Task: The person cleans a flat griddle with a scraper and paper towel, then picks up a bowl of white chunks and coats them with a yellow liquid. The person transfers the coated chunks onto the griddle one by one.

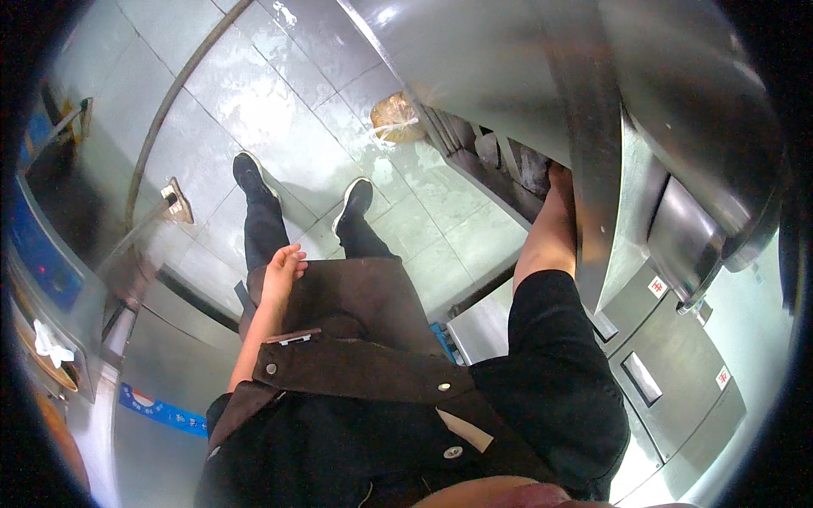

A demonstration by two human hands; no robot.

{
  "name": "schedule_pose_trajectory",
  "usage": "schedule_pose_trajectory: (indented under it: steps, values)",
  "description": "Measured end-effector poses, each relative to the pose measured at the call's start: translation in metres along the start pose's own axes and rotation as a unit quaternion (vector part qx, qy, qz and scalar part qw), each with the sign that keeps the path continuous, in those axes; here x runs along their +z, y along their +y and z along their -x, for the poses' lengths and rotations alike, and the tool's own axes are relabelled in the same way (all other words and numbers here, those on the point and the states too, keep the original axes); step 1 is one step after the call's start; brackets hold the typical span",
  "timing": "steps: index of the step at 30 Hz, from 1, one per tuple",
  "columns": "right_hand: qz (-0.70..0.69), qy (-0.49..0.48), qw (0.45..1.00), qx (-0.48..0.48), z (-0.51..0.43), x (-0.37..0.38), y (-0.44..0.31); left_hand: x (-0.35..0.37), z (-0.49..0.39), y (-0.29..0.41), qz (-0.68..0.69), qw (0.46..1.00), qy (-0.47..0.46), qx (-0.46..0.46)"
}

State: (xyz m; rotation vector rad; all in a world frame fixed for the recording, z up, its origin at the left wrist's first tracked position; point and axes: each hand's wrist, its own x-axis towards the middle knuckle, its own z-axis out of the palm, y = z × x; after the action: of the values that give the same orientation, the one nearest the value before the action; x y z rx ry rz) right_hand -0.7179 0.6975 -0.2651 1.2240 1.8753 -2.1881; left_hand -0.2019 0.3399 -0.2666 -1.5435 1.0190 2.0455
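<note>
My left hand hangs over the front of my brown apron. Its fingers are loosely curled and slightly apart, with nothing in them. On the other side, my right arm reaches under the stainless steel unit into a dark opening. Only the shadowed near part of my right hand shows there; its fingers are hidden. Beside it inside the opening are a dark, shiny wrapped bundle and a pale rounded thing, both hard to make out.
A tied clear plastic bag with brownish contents lies on the wet tiled floor by the unit. A hose curves across the floor at left, near a table foot. Steel drawers stand at right.
</note>
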Motion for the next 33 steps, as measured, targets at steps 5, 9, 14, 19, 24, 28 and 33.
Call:
schedule_pose_trajectory:
  steps: [5,9,14,19,24,28,33]
  values:
    - [-0.023,0.001,1.0,0.004,0.006,-0.007,0.002,-0.001,0.007,0.011,-0.024,1.0,0.0,-0.012]
    - [-0.06,-0.008,0.998,0.011,0.018,-0.015,-0.001,-0.003,0.013,0.018,-0.002,1.0,-0.008,-0.001]
    - [-0.276,-0.188,0.937,0.106,0.079,-0.062,0.035,-0.001,0.032,0.037,-0.023,0.999,-0.034,0.014]
    - [-0.258,-0.178,0.888,0.337,0.33,-0.014,0.042,-0.008,0.074,0.078,-0.025,0.998,-0.049,0.04]
    - [-0.18,-0.401,0.812,0.383,0.484,0.067,-0.076,-0.037,0.115,0.155,-0.07,0.988,-0.094,0.097]
    - [-0.102,-0.549,0.81,0.179,0.501,0.172,-0.194,-0.08,0.151,0.217,-0.076,0.984,-0.057,0.151]
    - [0.162,-0.372,0.898,-0.17,0.403,0.218,-0.25,-0.14,0.143,0.243,-0.052,0.987,0.04,0.145]
